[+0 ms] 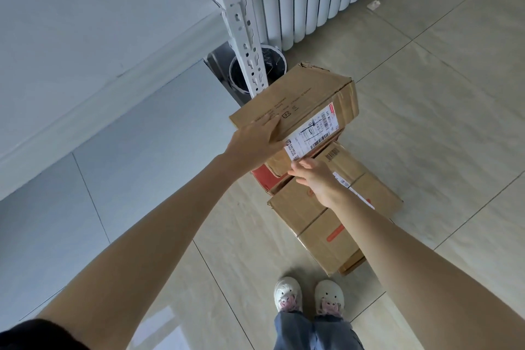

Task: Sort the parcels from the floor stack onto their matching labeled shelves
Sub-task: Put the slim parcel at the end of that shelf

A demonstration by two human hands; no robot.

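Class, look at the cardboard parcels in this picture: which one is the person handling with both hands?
The top parcel, carrying the white shipping label. The left hand and right hand touch it; the others lie untouched beneath.

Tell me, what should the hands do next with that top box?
Probably lift the brown cardboard box clear of the stack. The left hand already rests on its near-left top and the right hand is under its near edge, below the white shipping label.
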